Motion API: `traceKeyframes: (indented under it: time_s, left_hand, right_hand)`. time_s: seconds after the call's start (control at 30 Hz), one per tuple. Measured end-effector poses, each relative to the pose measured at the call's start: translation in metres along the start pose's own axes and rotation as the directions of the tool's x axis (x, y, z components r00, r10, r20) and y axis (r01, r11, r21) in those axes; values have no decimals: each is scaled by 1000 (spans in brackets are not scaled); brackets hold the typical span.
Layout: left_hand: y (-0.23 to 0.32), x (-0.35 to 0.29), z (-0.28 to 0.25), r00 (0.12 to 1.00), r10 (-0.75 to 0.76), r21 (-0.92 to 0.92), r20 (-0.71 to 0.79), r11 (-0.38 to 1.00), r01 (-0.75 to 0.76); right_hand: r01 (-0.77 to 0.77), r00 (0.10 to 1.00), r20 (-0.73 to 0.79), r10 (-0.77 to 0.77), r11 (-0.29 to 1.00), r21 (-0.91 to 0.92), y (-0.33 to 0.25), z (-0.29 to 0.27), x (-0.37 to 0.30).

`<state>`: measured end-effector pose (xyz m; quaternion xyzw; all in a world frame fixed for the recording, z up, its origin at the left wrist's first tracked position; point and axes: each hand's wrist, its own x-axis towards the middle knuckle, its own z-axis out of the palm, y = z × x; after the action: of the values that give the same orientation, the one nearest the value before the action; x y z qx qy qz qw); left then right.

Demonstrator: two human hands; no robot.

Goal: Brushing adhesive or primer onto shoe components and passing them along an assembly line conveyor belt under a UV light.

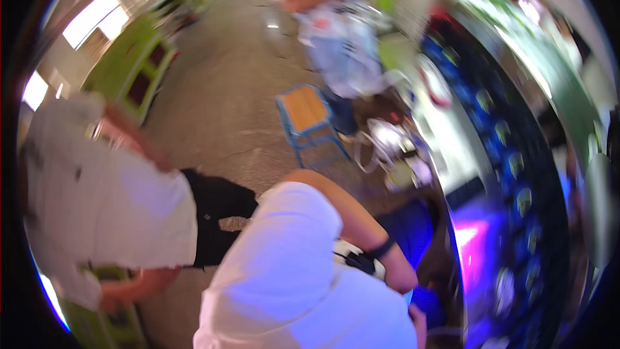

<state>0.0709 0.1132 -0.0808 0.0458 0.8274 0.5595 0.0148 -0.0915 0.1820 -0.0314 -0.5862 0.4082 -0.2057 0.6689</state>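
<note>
In the head view, a small pale-blue thing [408,296] shows between your left hand [401,276] and what looks like your right hand [419,324], just beside the left; blur and cover hide its long axis and your fingers, so whether either hand is gripping cannot be told. The surface [450,139] edges your right, while floor [219,84] stretches ahead-left past the stool [305,108].

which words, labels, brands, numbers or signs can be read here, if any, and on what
None can be read.
Pale plastic bag: red and dark marks, too blurred to read.
Black garment of the person at left: one pale mark, too small to make out.
</note>
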Motion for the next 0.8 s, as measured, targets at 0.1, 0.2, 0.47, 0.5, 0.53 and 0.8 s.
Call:
traceKeyframes:
  time_s: [0.1, 0.2, 0.47, 0.5, 0.53, 0.8]
  left_hand:
    - [-8, 16, -8, 985, -74, 316, 157, 949, 21]
    - [10, -2, -32, 944, -27, 383, 330, 917, -108]
    - [-15, 4, -47, 962, -156, 396, 223, 916, 56]
    - [-8, -10, -41, 962, -158, 388, 221, 920, 62]
    - [-10, -9, -39, 962, -160, 380, 221, 923, 66]
    - [19, -8, -51, 963, -74, 301, 258, 954, -7]
  right_hand:
    - [173, 959, 248, -136, 975, -136, -41, -10, 66]
    - [265, 920, 342, -190, 945, -189, -61, -14, 104]
    - [263, 912, 373, -172, 942, -210, -57, -12, 104]
    - [248, 918, 362, -161, 946, -210, -52, -13, 100]
    - [232, 925, 349, -149, 950, -210, -47, -14, 95]
    - [19, 986, 165, 19, 974, -226, -16, -37, 17]
